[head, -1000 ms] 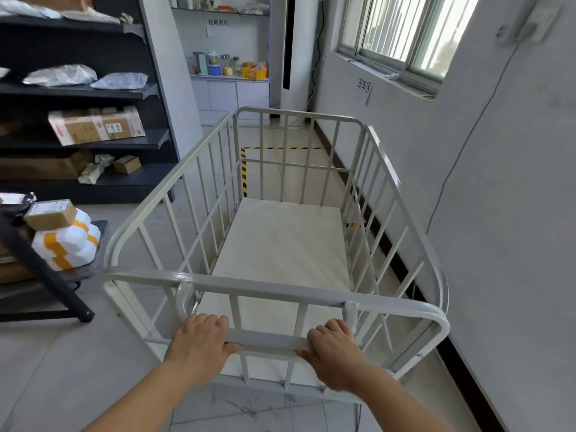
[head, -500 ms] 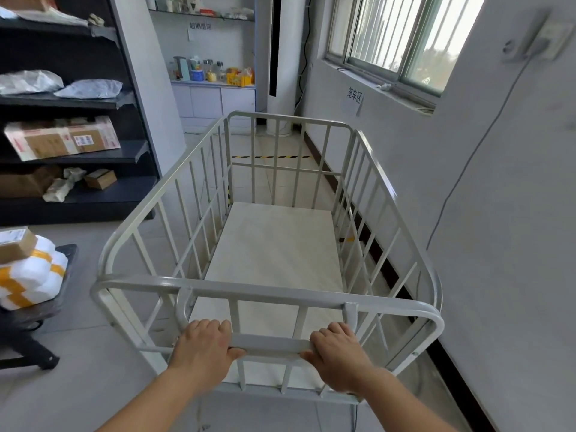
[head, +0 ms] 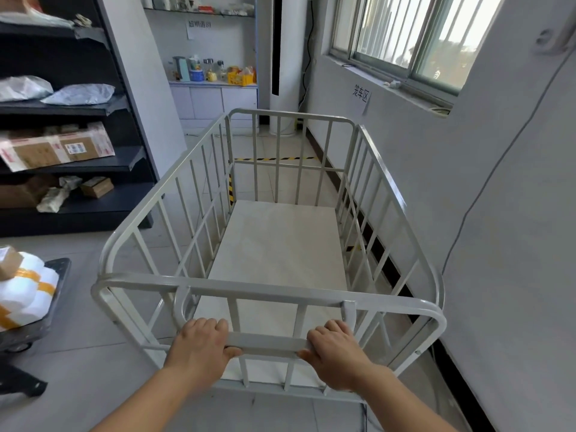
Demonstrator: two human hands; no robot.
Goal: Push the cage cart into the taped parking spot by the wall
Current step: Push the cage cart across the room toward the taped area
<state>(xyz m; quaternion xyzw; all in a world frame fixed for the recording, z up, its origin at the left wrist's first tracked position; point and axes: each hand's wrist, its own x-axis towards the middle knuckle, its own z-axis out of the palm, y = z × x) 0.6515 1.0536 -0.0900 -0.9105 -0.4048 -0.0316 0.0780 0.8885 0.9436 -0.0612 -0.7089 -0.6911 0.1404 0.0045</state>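
Note:
A white metal cage cart (head: 274, 291) with barred sides and an empty pale deck stands in front of me, its right side close along the grey wall (head: 467, 213). My left hand (head: 199, 346) and my right hand (head: 336, 353) both grip the flat handle bar (head: 268, 341) at the cart's near end, fingers curled over it. Yellow-and-black floor tape (head: 277, 158) shows through the far bars: one strip across the floor ahead and one running along the left. A paper sign (head: 361, 94) hangs on the wall under the window.
Dark shelving (head: 78, 163) with parcels and boxes lines the left. A low trolley (head: 53, 294) with white taped parcels sits at the near left. A white column unit (head: 285, 63) and a cabinet (head: 215, 98) with bottles stand at the far end. A cable hangs down the right wall.
The cart has rolled forward along the wall with both hands still on the handle. The shelves and left trolley have slid back, and the cross strip of tape now sits just past the cart's far end.

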